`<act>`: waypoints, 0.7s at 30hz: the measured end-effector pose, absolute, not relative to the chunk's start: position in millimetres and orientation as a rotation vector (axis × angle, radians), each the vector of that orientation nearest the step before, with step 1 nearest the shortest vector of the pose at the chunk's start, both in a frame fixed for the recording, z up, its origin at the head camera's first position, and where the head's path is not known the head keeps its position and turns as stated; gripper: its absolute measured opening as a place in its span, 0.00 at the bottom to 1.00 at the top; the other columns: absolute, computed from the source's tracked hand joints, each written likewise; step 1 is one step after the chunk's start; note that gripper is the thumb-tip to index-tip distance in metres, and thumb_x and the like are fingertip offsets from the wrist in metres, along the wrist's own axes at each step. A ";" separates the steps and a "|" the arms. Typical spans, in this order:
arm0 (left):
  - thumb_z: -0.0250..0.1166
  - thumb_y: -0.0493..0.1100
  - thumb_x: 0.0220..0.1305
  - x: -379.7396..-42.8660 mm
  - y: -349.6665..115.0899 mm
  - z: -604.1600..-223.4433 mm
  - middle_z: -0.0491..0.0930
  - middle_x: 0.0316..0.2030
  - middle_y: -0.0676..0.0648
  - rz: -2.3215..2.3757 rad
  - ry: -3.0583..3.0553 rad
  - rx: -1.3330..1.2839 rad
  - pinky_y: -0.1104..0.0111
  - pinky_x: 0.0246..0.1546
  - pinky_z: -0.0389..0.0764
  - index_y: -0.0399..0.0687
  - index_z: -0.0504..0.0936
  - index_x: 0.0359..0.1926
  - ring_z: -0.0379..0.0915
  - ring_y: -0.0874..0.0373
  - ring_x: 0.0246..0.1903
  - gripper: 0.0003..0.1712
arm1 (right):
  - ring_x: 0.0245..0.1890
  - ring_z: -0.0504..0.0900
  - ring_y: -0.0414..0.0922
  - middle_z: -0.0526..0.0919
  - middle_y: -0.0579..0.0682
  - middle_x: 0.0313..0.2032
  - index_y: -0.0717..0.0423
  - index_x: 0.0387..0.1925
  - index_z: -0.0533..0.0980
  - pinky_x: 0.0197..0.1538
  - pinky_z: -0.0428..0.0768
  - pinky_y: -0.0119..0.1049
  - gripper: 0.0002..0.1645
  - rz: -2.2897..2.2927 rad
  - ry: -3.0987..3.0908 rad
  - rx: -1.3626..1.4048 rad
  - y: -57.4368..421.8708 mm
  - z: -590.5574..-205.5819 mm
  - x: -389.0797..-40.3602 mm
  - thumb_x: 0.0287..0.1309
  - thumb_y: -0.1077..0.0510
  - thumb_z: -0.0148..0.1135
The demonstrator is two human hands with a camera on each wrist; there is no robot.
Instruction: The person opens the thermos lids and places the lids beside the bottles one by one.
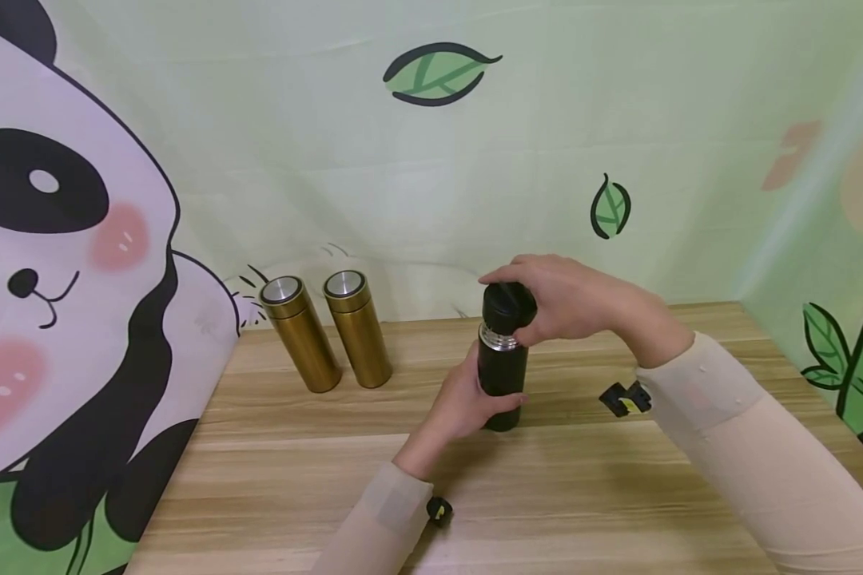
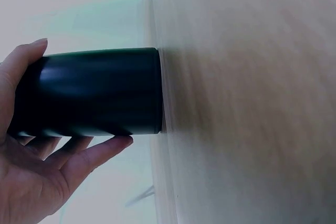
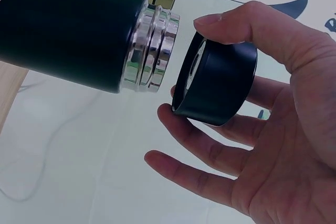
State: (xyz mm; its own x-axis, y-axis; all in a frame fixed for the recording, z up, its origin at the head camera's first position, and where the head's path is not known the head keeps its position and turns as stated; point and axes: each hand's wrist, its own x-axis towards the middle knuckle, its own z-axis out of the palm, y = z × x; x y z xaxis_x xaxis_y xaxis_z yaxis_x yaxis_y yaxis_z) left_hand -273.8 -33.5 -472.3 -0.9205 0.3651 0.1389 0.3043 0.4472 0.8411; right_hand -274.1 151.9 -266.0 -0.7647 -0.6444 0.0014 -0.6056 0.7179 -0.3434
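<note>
A black thermos flask (image 1: 502, 371) stands upright on the wooden table. My left hand (image 1: 463, 399) grips its body from the left, thumb across the front; in the left wrist view the flask's base (image 2: 149, 90) meets the tabletop. With thumb and fingers my right hand (image 1: 575, 297) holds the black lid (image 1: 505, 307) just over the mouth. A narrow gap parts the lid (image 3: 223, 80) from the shiny threaded metal neck (image 3: 152, 51) in the right wrist view. The ring and little fingers stick out loosely below the lid there.
Two gold thermos flasks with silver-topped lids, a left one (image 1: 305, 343) and a right one (image 1: 362, 339), stand at the back left of the table (image 1: 295, 479). Behind the table hangs a pale green cloth (image 1: 273, 160) printed with leaves and a panda.
</note>
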 end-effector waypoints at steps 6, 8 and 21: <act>0.80 0.53 0.57 -273.8 -33.5 -472.1 0.80 0.61 0.47 1.505 2.614 0.616 0.54 0.60 0.78 0.61 0.56 0.77 0.80 0.53 0.56 0.55 | 0.46 0.81 0.50 0.81 0.55 0.53 0.51 0.72 0.71 0.51 0.82 0.48 0.46 -0.531 2.799 -1.023 156.0 -264.8 -273.8 0.51 0.58 0.78; 0.80 0.52 0.57 -273.9 -33.2 -472.4 0.80 0.61 0.47 1.508 2.613 0.615 0.53 0.61 0.78 0.60 0.56 0.77 0.80 0.52 0.56 0.55 | 0.46 0.81 0.50 0.81 0.55 0.53 0.51 0.72 0.71 0.50 0.83 0.47 0.46 -0.542 2.806 -1.010 157.9 -264.8 -273.5 0.51 0.57 0.79; 0.80 0.56 0.55 -274.1 -33.7 -472.7 0.80 0.62 0.46 1.494 2.612 0.596 0.53 0.61 0.78 0.59 0.56 0.78 0.80 0.51 0.57 0.56 | 0.44 0.79 0.48 0.79 0.54 0.52 0.48 0.71 0.71 0.47 0.81 0.44 0.46 -0.597 2.837 -0.989 174.5 -267.8 -274.0 0.51 0.56 0.79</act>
